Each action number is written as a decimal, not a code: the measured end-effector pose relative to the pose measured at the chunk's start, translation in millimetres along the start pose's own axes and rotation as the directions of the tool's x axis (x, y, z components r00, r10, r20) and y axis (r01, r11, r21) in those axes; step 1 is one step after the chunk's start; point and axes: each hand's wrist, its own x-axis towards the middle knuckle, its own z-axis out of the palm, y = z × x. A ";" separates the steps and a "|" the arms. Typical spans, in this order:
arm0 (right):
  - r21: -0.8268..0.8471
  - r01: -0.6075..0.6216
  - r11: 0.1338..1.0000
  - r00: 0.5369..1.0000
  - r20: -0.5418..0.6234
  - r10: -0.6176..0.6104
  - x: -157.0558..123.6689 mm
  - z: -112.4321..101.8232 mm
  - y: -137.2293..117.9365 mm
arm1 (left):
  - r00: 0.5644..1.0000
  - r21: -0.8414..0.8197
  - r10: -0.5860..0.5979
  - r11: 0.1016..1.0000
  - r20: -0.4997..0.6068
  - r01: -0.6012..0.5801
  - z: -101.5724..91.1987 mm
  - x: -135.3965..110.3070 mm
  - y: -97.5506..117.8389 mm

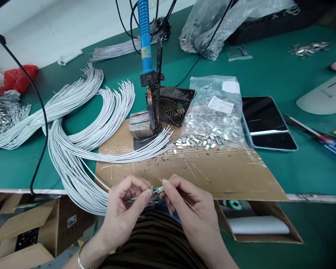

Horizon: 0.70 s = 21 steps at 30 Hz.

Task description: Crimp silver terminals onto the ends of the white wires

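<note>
My left hand (126, 209) and my right hand (190, 209) meet at the near edge of the cardboard sheet (212, 175). Their fingertips pinch one small metal clip (160, 190) between them. A thin white wire (196, 213) runs from it across my right hand. Bundles of white wires (81, 123) curve over the left of the green table (282, 74). Loose metal clips (198, 142) spill from a clear bag (215, 108) on the cardboard. A blue-handled soldering iron (144, 37) stands in its holder behind the cardboard.
A small black fan (170, 108) lies beside the iron's stand. A dark phone (266, 121) rests right of the bag. More bags of parts (212, 26) sit at the back. Open cardboard boxes (44, 228) stand below the table edge. A black cable (39, 97) crosses the left.
</note>
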 end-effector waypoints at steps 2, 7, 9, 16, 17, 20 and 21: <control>-0.017 0.028 0.999 1.000 -0.012 -0.028 -0.4 0.1 2.7 | 1.000 0.001 -0.010 1.000 0.002 0.010 -0.1 0.9 -0.9; -0.067 0.093 0.993 0.995 -0.015 -0.094 -1.9 -0.7 3.8 | 1.000 -0.012 -0.019 1.000 0.009 0.019 -0.9 0.9 -2.6; -0.087 0.100 0.991 0.995 -0.013 -0.101 -1.7 -3.5 3.3 | 1.000 -0.012 -0.021 1.000 0.008 0.021 -0.7 1.5 -2.6; 0.069 0.013 0.998 0.980 -0.200 0.001 10.4 -45.4 19.8 | 0.993 0.217 0.079 0.971 0.088 -0.096 -0.4 9.4 -16.9; 0.079 0.011 0.997 0.969 -0.248 0.009 13.1 -54.0 23.2 | 0.980 0.280 0.137 0.944 0.144 -0.173 -1.8 9.5 -22.0; 0.089 -0.020 0.996 0.926 -0.374 0.052 19.8 -75.1 33.1 | 0.941 0.428 0.280 0.839 0.189 -0.336 -11.5 9.4 -38.5; 0.082 -0.034 0.996 0.913 -0.403 0.065 21.3 -79.6 36.3 | 0.941 0.476 0.305 0.813 0.146 -0.337 -16.8 10.5 -43.3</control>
